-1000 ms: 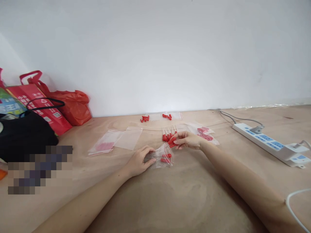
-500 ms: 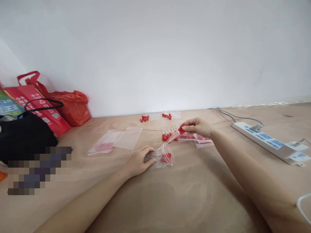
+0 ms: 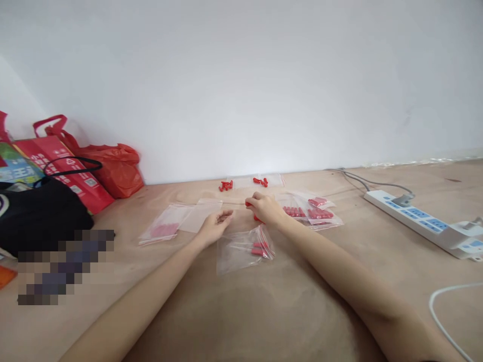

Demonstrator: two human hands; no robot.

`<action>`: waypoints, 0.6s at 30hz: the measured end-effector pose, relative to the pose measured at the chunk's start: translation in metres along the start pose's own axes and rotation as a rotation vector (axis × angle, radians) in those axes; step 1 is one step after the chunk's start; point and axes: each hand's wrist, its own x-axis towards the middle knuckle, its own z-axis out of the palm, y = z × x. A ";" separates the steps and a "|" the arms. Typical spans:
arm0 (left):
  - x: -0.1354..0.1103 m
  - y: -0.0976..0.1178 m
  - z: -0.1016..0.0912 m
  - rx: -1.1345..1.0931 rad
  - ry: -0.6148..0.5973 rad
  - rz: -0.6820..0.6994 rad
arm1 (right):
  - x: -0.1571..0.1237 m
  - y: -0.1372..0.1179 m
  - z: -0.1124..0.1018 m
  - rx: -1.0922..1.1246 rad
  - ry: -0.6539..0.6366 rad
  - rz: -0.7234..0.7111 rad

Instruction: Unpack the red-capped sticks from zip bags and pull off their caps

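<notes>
My right hand [image 3: 267,208] rests knuckles-up on the wooden table [image 3: 264,311], fingers curled over small red pieces [image 3: 257,218] that peek out beneath it. My left hand [image 3: 214,226] hovers just left of it, palm turned up, fingers loosely apart and holding nothing. In front of both hands lies a clear zip bag [image 3: 243,249] with a few red pieces inside; neither hand touches it. Filled bags of red pieces [image 3: 315,213] lie to the right of my right hand.
Flat clear bags [image 3: 177,221] lie to the left. Loose red pieces [image 3: 225,185] and another bag sit by the wall. Red shopping bags [image 3: 101,166] and a black bag [image 3: 41,213] stand at left. A white power strip [image 3: 422,223] and a cable [image 3: 441,311] lie at right.
My left hand let go of the clear bag and rose with its palm up. My right hand came back from the filled bags to the red pieces in the middle.
</notes>
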 end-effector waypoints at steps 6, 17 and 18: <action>0.041 -0.008 0.013 -0.069 -0.067 -0.030 | 0.001 -0.010 0.009 -0.038 -0.096 -0.057; 0.050 -0.011 0.029 0.045 -0.107 0.054 | -0.003 0.019 0.005 0.292 0.239 0.015; 0.050 -0.011 0.029 0.069 -0.091 0.059 | -0.007 0.021 0.004 0.336 0.318 0.059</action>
